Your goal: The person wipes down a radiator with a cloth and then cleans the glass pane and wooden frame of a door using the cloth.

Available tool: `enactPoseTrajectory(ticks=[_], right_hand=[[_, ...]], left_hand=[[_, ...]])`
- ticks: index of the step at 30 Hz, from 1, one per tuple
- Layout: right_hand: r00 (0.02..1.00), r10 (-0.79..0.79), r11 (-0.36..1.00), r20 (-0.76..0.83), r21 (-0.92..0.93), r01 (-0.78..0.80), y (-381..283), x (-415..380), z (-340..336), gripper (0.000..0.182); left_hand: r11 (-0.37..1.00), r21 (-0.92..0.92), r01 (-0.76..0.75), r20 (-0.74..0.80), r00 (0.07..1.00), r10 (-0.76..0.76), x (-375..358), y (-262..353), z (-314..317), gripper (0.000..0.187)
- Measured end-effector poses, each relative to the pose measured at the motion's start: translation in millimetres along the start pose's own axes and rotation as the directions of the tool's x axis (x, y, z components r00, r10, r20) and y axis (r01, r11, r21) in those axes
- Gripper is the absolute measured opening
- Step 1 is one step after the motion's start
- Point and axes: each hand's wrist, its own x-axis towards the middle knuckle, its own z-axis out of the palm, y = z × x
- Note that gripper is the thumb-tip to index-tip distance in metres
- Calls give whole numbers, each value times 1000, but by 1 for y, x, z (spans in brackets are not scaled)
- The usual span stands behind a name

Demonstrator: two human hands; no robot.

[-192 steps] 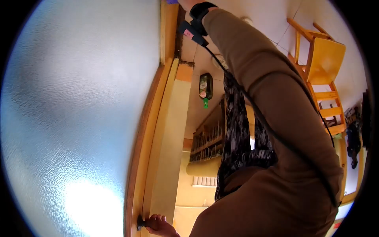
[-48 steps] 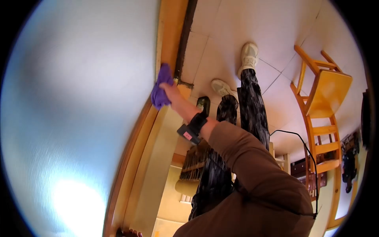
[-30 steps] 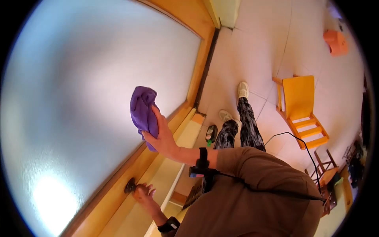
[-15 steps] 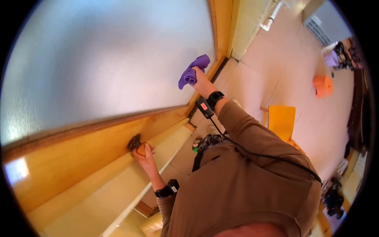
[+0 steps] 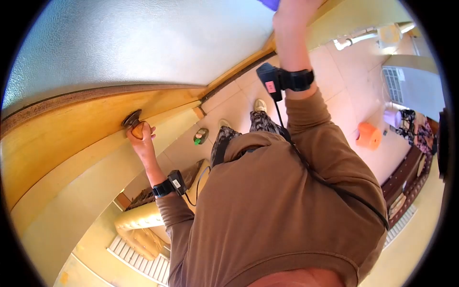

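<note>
My left hand [image 5: 142, 142] is closed around the rounded brown door knob [image 5: 138, 130], whose dark base [image 5: 131, 118] sits on the wooden door frame [image 5: 71, 115]. Up at the top edge of the view, my right hand [image 5: 292, 21] reaches forward over the frosted glass pane [image 5: 158, 43]. A corner of a purple cloth [image 5: 270, 4] shows beside its fingers, and the rest of the cloth is cut off. Both wrists wear black straps with small boxes and cables.
Below me are my shoes [image 5: 259, 105] on the tiled floor and a small dark object with a green part [image 5: 199, 137]. An orange stool [image 5: 368, 136] stands to the right, near a white appliance with a grille [image 5: 420, 91]. A tan sofa [image 5: 138, 225] lies at lower left.
My right hand has moved up and forward with the purple cloth, partly out of view. My left hand stays on the knob. The camera view has turned, and the yellow chair no longer shows.
</note>
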Motion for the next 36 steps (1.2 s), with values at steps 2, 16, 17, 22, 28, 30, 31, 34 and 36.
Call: enactPoseTrajectory(ticks=[2, 16, 17, 22, 28, 30, 31, 34, 36], right_hand=[[979, -189, 959, -80, -230, 166, 22, -31, 12, 59], [414, 717, 678, 561, -425, -599, 200, -267, -115, 52], [299, 644, 720, 704, -425, -548, 199, -267, -122, 47], [-98, 911, -128, 400, 49, -991, 121, -240, -24, 14], [-84, 787, -232, 611, 168, -958, -44, -176, 31, 14], [-26, 755, -179, 656, 168, -969, -82, -144, 28, 20], [140, 709, 18, 691, 180, -983, -101, -131, 23, 27], [536, 457, 403, 710, 372, -836, -148, -91, 25, 44], [910, 59, 976, 409, 169, -140, -137, -72, 37, 47]], left_hand=[[1000, 2, 6, 2, 1000, -6, 2, -3, -1, 48], [1000, 13, -8, 0, 1000, 8, 3, -6, 1, 47], [1000, 16, -8, -5, 1000, 8, 3, -4, 1, 46], [1000, -2, -20, -38, 999, 20, 2, -9, 1, 46], [998, 12, -64, -37, 997, 65, 6, -15, -3, 52], [988, 72, -133, -78, 987, 139, 6, -25, -3, 57], [982, 98, -164, -77, 982, 172, 6, -20, -3, 59], [967, 148, -206, -86, 972, 220, 18, -59, -3, 63], [972, 150, -181, -133, 971, 201, 7, -33, 0, 61]])
